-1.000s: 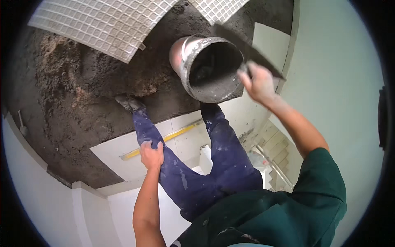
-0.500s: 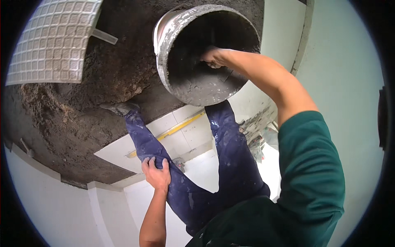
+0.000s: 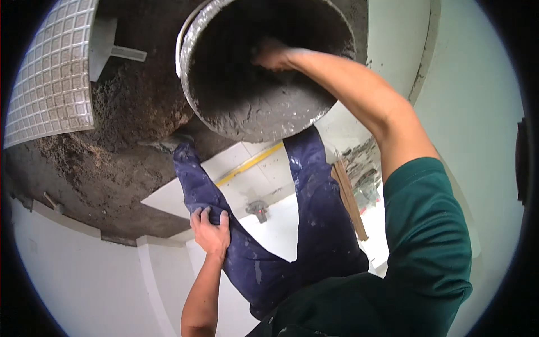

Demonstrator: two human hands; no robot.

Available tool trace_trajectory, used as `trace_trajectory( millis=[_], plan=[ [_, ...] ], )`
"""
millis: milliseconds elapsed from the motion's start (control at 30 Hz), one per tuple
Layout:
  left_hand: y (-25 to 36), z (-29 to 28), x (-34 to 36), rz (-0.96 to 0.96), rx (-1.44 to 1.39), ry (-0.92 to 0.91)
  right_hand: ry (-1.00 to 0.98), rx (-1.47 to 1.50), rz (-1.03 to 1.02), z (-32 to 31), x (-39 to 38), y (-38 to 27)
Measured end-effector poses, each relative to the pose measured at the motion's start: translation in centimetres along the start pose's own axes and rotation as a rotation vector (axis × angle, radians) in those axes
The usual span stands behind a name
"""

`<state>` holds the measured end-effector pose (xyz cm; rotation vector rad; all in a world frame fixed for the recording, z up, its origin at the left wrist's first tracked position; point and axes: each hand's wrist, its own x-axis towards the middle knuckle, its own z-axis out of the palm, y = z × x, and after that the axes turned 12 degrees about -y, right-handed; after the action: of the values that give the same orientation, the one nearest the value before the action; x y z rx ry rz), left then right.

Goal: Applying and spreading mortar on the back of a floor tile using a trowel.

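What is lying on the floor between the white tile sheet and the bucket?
In the head view, loose dark mortar covers the floor between the tile sheet and the bucket; a pale flat piece lies there too.

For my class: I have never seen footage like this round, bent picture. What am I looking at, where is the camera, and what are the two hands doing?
There is no machine here: a person works with bare hands. The camera sits on the person's head and looks down, and its wide lens bends straight edges. The right hand reaches deep into a big grey bucket smeared with wet mortar; what its grip holds, if anything, is too dark to tell. The left hand rests on the person's own thigh, on the blue trousers. Below lies a bed of dark mortar, with a sheet of small white mosaic tiles at the upper left and larger white floor tiles near the feet.
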<state>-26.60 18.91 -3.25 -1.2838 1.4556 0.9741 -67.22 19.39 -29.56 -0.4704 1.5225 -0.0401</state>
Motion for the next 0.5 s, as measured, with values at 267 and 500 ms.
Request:
trace_trajectory(
  millis=[267,500],
  plan=[
    [0.5,-0.8,-0.3,-0.005,0.010,-0.025,-0.013,-0.348,-0.300,-1.5,-0.4,0.1],
    [2.7,-2.0,-0.1,-0.059,0.056,-0.048,0.028,-0.215,-0.432,-2.7,-8.2,0.3]
  ],
)
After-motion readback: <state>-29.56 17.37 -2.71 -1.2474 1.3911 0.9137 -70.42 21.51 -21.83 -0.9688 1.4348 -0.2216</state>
